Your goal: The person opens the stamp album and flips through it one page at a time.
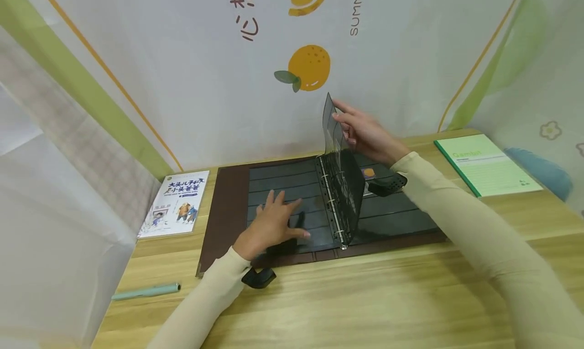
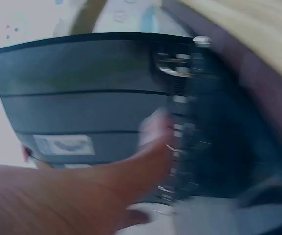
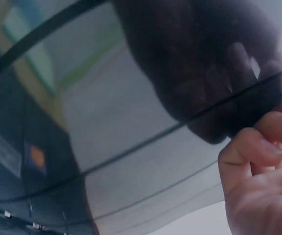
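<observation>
A brown ring binder lies spread on the table, with black strip-pocket pages on metal rings. My right hand pinches the outer edge of a raised black page, which stands nearly upright at the rings. In the left wrist view, that page carries a pale card in one pocket. My left hand is above the left-hand page, fingers spread and thumb towards the rings; whether it touches cannot be told. A small orange-and-dark stamp-like piece sits in the right-hand page.
Left of the binder lies a white booklet with cartoon figures, and nearer the front a teal pen. A green notebook lies at the right. Behind the wooden table hangs a white curtain printed with oranges.
</observation>
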`<state>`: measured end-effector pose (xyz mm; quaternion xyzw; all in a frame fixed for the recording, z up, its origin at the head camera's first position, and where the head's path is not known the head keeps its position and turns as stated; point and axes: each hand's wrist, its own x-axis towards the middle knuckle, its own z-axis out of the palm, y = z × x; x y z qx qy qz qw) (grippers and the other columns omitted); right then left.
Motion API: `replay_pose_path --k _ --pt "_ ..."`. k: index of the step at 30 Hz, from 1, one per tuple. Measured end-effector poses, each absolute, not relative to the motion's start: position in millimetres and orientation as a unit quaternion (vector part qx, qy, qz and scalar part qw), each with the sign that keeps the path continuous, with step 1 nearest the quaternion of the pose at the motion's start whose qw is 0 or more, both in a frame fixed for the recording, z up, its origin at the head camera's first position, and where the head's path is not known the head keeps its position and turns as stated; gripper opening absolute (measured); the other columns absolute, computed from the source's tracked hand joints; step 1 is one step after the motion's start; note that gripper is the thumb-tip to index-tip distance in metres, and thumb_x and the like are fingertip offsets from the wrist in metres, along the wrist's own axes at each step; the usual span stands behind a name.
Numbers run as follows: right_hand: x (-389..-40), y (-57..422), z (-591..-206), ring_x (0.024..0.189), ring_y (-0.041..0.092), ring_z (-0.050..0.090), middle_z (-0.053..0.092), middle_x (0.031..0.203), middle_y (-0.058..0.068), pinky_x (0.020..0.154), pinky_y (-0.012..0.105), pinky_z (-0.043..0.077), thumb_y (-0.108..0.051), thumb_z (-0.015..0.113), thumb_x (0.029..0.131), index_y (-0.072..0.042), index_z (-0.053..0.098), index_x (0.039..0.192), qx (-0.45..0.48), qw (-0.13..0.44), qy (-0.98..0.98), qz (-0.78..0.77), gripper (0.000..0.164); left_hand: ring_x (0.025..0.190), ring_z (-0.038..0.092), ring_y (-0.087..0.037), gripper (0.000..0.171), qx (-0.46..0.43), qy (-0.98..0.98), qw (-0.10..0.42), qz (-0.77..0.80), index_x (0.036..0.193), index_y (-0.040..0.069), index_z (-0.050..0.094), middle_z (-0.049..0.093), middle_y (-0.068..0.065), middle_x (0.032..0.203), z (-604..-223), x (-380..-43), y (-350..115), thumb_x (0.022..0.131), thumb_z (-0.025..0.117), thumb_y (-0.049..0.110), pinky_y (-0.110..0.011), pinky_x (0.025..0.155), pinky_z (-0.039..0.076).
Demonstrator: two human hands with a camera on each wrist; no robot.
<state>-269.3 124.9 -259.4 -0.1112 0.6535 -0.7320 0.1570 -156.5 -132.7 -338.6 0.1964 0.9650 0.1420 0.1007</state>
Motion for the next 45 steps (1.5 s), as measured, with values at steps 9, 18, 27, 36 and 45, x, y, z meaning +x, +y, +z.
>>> replay_pose_path --k 9,18,27,36,45 --pt "-263.7 94.4 -255.7 0.047 0.009 0.042 0.052 0.059 -0.004 0.051 0.026 0.037 -0.028 0.051 0.107 -0.025 0.019 0.163 -0.152 0.146 0.684 -0.698 0.065 0.099 0.075 -0.021 0.089 0.166 0.87 0.028 0.464 0.164 0.018 0.008 0.057 -0.006 0.149 -260.8 -167.7 -86.9 0.098 0.034 0.072 -0.043 0.091 0.057" --pt "-261.0 80.9 -252.3 0.048 0.014 0.034 0.037 0.051 -0.005 0.052 0.029 0.034 -0.034 0.054 0.104 -0.021 0.022 0.162 -0.153 0.103 0.761 -0.623 0.068 0.095 0.072 -0.024 0.079 0.146 0.841 0.096 0.513 0.164 0.02 0.014 0.043 -0.01 0.159 -245.4 -168.1 -82.6 0.099 0.059 0.016 -0.029 0.061 0.054" --pt "-268.2 145.3 -287.6 0.089 0.028 0.067 0.07 0.096 0.016 0.079 0.042 0.055 -0.028 0.053 0.106 -0.005 0.052 0.145 -0.186 0.038 0.896 -0.401 0.046 0.122 0.063 -0.031 0.093 0.066 0.852 0.102 0.51 0.162 0.032 0.019 0.046 -0.018 0.154 -263.3 -166.3 -117.8 0.09 0.075 0.013 -0.032 0.076 0.052" --pt "-272.8 214.3 -356.4 0.147 0.058 0.021 0.023 0.16 0.037 0.116 0.07 0.023 -0.042 0.076 0.089 0.007 0.027 0.156 -0.261 0.104 0.946 -0.16 0.097 0.047 0.044 -0.01 0.097 0.033 0.82 0.106 0.561 0.159 0.038 0.027 0.052 0.002 0.066 -288.3 -162.2 -159.4 0.085 0.08 0.005 -0.026 0.051 0.041" --pt "-270.6 227.9 -379.1 0.153 0.054 -0.003 0.004 0.167 0.028 0.118 0.073 0.007 -0.05 0.075 0.088 0.001 0.017 0.161 -0.223 0.174 0.939 -0.194 0.106 0.046 0.043 -0.01 0.095 0.0 0.836 0.103 0.538 0.158 0.038 0.032 0.077 -0.014 0.099 -312.7 -162.0 -185.7 0.084 0.081 0.004 -0.027 0.05 0.04"
